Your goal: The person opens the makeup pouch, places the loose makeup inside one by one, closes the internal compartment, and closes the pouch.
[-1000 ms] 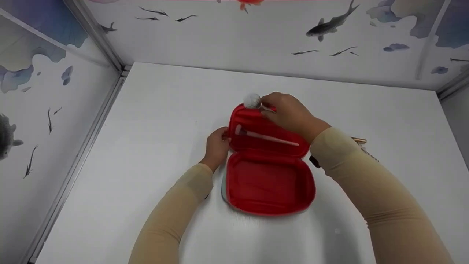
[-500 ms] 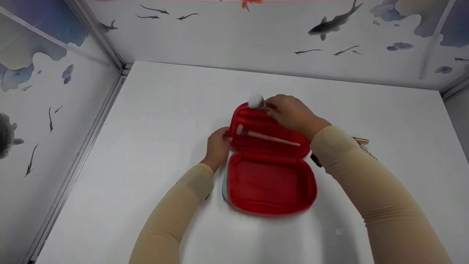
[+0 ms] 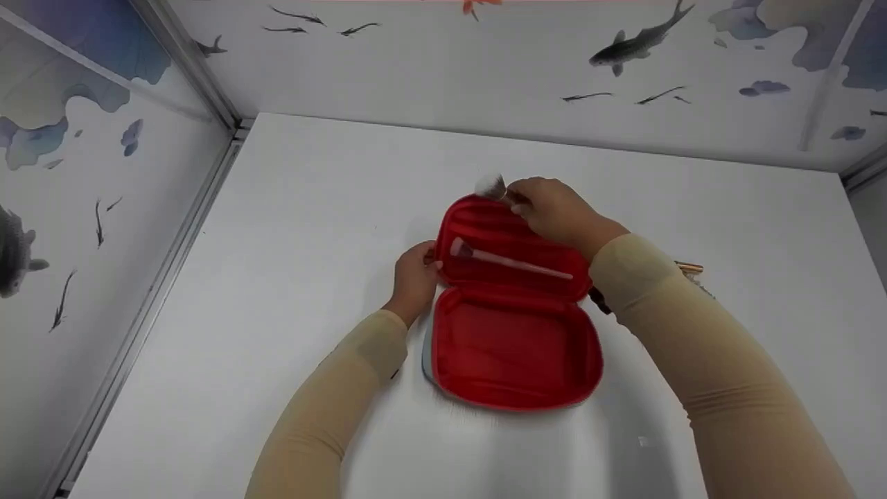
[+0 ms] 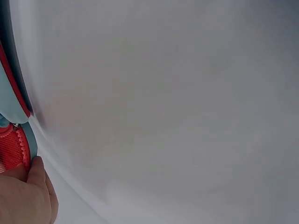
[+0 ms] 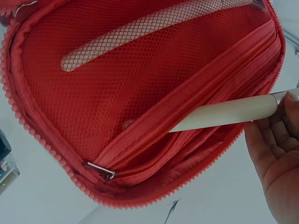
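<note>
A red zip case (image 3: 516, 346) lies open on the white table, its lid (image 3: 509, 239) standing up. My left hand (image 3: 418, 267) grips the lid's left edge; in the left wrist view only the thumb (image 4: 25, 196) shows against the case's rim (image 4: 14, 149). My right hand (image 3: 521, 201) pinches a makeup brush with a white tuft (image 3: 490, 186) at the lid's top. The right wrist view shows its cream handle (image 5: 224, 114) slanting into the lid's zipped slot, held by my right hand (image 5: 275, 154). A second brush (image 3: 509, 262) lies behind the mesh pocket.
A gold-tipped item (image 3: 691, 267) and a dark object (image 3: 597, 299) lie on the table behind my right forearm. Fish-patterned walls (image 3: 111, 173) close in the table on the left, back and right. The zip pull (image 5: 100, 170) hangs at the lid's corner.
My right hand and the brush tuft have shifted slightly right and up along the lid's top edge. The left hand and the case have stayed put.
</note>
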Motion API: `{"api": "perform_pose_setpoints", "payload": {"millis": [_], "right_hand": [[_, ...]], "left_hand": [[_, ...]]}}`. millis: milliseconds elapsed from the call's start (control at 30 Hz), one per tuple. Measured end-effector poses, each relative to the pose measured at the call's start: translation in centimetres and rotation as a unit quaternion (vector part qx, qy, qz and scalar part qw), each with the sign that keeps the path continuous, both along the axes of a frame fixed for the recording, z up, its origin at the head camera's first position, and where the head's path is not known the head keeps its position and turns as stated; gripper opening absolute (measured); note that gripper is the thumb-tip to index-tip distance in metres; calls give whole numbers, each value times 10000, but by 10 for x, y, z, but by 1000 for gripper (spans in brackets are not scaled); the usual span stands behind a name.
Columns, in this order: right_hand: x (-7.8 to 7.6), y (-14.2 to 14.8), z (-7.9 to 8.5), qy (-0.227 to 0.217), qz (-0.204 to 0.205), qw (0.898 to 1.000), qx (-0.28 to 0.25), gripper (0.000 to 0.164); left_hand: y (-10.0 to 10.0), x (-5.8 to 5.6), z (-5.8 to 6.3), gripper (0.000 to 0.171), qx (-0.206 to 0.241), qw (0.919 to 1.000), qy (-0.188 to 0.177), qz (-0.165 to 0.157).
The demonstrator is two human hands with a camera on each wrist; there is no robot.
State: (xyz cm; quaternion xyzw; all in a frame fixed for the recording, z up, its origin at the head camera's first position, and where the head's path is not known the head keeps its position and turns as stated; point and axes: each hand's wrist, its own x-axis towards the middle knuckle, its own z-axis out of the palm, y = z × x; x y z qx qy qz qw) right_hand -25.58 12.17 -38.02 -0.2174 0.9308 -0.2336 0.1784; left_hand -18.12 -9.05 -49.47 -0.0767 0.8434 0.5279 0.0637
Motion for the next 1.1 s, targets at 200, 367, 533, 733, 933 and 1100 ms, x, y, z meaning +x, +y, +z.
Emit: {"api": "perform_pose_setpoints", "payload": {"millis": [200,367,533,733,933,1100], "right_hand": [[-1,1,-1,-107,-101,9999,-49,30],[-2,4,-2,-353,82,9993,128,27],[0,7,-6,-423,336,9977,414,26],[4,3,-8,-285,304,9973,609,27],[7,-2,-10,68,80,9965,828,25],[9,-6,-10,292,189,9936,1071,27]], "left_hand": [[1,0,0,33,6,10000,-40,53],[3,1,1,30,79,9999,-55,81],[4,3,1,28,64,9999,15,108],[4,5,3,29,161,9997,-48,174],[5,6,5,29,341,9988,-81,334],[6,8,6,29,458,9980,-98,429]]}}
